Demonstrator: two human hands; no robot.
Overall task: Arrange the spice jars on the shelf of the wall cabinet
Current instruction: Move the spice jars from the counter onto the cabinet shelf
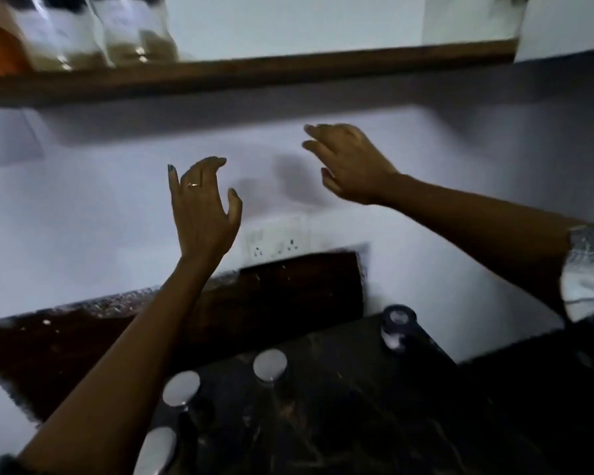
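Spice jars on the shelf (93, 32): clear glass, white labels, tan and orange contents, upright in a touching row on the wooden shelf (288, 68), above and left of my left hand (203, 207). Spice jars on the counter (270, 365): four, pale-lidded, upright, apart, below my hands.

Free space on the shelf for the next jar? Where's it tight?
The wooden shelf is bare from the last jar to the white wall at its right end. Its left end is packed with jars. Both hands, left and right, are empty.
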